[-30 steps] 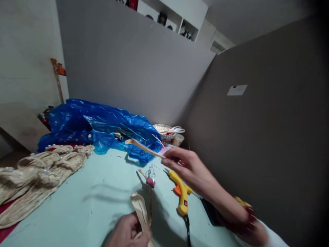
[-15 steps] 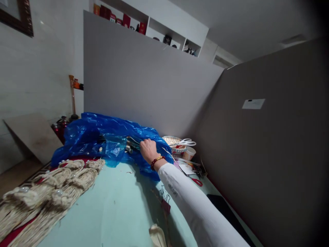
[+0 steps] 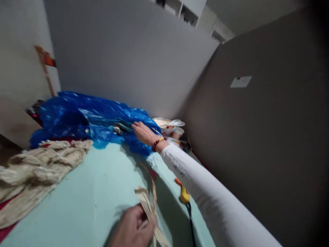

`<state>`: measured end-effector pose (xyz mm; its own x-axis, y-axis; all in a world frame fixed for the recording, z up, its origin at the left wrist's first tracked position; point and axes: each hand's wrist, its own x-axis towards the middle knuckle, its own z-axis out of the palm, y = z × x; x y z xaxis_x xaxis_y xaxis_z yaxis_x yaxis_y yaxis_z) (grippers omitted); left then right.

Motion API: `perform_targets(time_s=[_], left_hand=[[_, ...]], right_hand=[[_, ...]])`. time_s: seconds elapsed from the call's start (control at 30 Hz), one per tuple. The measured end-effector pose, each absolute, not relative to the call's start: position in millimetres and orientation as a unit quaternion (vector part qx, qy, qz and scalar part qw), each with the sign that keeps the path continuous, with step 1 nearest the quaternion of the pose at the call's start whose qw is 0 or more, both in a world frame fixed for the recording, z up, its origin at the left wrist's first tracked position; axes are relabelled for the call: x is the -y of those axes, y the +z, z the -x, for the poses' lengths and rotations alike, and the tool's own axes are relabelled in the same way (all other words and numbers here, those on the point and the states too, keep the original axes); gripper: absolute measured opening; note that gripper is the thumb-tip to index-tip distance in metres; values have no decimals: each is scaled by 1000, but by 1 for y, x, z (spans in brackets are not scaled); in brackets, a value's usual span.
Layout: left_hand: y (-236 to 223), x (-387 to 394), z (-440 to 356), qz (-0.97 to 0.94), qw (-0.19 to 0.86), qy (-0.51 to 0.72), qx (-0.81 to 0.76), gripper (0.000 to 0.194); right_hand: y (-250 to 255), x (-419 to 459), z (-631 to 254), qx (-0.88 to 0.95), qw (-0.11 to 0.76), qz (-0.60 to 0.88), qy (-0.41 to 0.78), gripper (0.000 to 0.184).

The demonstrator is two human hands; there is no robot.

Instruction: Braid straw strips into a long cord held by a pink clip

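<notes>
My left hand [image 3: 133, 226] is at the bottom, its fingers closed on a pale beige, flat fibre strip [image 3: 145, 200]. A thinner tan strand [image 3: 154, 192] runs beside the strip. Farther off, my right hand [image 3: 144, 133], wearing a dark red bead bracelet, reaches to the crumpled blue plastic bag [image 3: 102, 111]. Its fingers are curled closed at the bag's opening; what they grip is hidden. Small dark and pale items [image 3: 118, 129] show in the opening, left of that hand. Braided beige fibre pieces with pearl-like beads [image 3: 53, 164] lie on the left.
Behind the bag a woven basket [image 3: 161, 121] holds white-handled scissors [image 3: 177, 122], and a paper cup [image 3: 178, 132] stands by it. A yellow tool with a black cord [image 3: 184, 195] lies under my right forearm. Grey panels [image 3: 128, 58] enclose the pale green table [image 3: 84, 199].
My left hand has come into view, holding the beige strip. The view has shifted, and the yellow tool now shows. My right hand stays at the bag, its fingers slightly less bunched.
</notes>
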<state>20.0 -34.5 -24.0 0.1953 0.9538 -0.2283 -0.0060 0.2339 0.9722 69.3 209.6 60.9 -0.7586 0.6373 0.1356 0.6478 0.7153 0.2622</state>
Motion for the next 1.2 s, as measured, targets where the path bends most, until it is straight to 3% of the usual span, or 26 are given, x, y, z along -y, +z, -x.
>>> perform_targets(time_s=[0.07,0.23,0.43,0.6,0.73,0.8,0.9,1.0,1.07,1.2], left_hand=[[-18,39,-17,-471,610,406,-491,21],[-10,41,-8,-463,630,357,-512,24],[-6,46,-7,-425,666,375,-485,24],[1,49,-8,-414,657,403,-484,26],[1,51,-7,-426,655,406,-474,23],[1,51,-8,-425,664,399,-469,24],[1,51,-11,-417,673,398,-464,26],[-2,49,-12,-416,678,392,-463,24],[-5,48,-11,-419,682,383,-461,23],[-8,47,-9,-418,682,381,-464,20]], right_hand=[[73,-196,-90,930,52,344,-120,26],[85,-114,-166,942,97,321,-27,39],[37,29,-228,928,165,280,185,40],[10,75,-221,859,338,266,278,25],[17,80,-207,826,401,295,265,17],[23,80,-201,792,427,305,314,16],[35,78,-199,675,553,301,384,20],[54,78,-206,550,674,353,345,17],[65,79,-212,528,651,420,348,17],[57,82,-208,580,452,494,464,22]])
